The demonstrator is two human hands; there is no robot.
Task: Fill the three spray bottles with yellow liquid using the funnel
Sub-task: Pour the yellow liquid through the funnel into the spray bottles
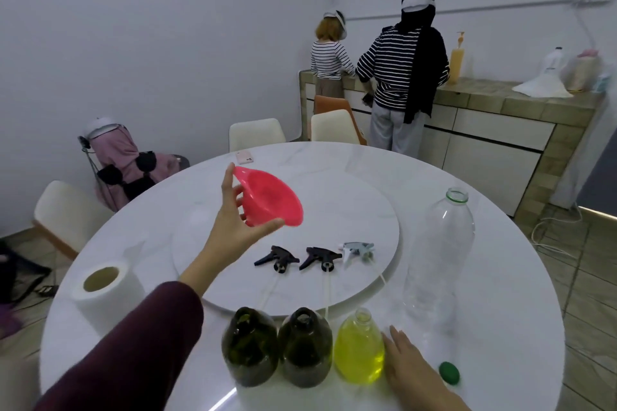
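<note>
Three uncapped spray bottles stand in a row at the table's near edge: two dark ones (250, 345) (305, 347) and a clear one (359, 347) full of yellow liquid. My left hand (233, 220) holds a red funnel (268, 198) up over the turntable, thumb under its rim. My right hand (405, 364) rests flat on the table, touching the clear bottle's right side. A large clear plastic bottle (437, 257) stands open and looks empty at right. Three spray heads (278, 259) (320, 259) (357, 248) lie on the turntable.
A green cap (449, 373) lies right of my right hand. A paper roll (103, 292) stands at left. A pink phone (243, 157) lies at the far edge of the round white table (500, 327). Chairs ring the table; two people stand at a counter behind.
</note>
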